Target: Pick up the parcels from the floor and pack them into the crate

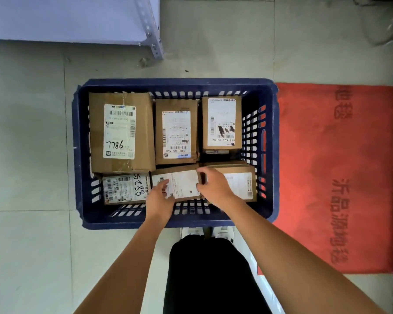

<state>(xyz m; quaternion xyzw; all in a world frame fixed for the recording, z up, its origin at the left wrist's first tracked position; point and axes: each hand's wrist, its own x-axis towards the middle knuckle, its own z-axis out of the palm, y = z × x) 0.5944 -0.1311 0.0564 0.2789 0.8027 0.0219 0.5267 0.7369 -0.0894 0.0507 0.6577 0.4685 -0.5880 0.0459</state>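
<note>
A dark blue slotted crate [268,155] sits on the tiled floor and holds several brown cardboard parcels with white labels. A small parcel [183,183] lies in the middle of the crate's near row. My left hand [159,200] grips its near left side and my right hand [213,186] grips its right edge. To its left lies a parcel marked 5288 [125,189], to its right another parcel [242,183]. The far row has a large parcel marked 7786 [120,132] and two smaller ones [176,132] [221,123].
A red mat [340,177] with printed characters lies on the floor right of the crate. A white metal shelf [77,19] with a perforated post stands at the far left. My shoes and dark trousers [209,268] are just in front of the crate.
</note>
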